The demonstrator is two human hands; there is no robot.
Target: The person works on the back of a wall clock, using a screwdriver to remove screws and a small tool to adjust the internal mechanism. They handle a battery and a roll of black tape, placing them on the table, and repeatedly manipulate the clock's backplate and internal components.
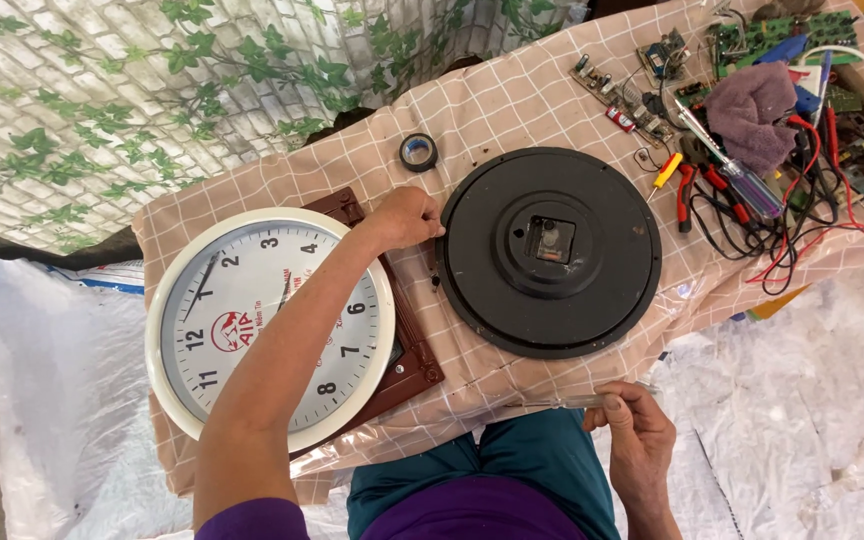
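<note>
Right hand [640, 432], nearest, below the black clock back [549, 251]: fingers pinched on a thin clear rod [572, 401], possibly a tube; hard to tell. Left hand [407, 217] loosely curled, touching the clock back's left rim. White wall clock [252, 320] lies left of it. Tape roll [418, 152] beyond; screwdriver [727, 165] and circuit boards [782, 35] farther right.

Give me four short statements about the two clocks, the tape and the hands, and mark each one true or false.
1. The black clock lies back side up. True.
2. The left hand rests on the white clock. False: it touches the black clock's edge.
3. The tape roll lies on the checked cloth above the left hand. True.
4. The right hand is empty. False: it holds a thin clear-handled tool.
</note>
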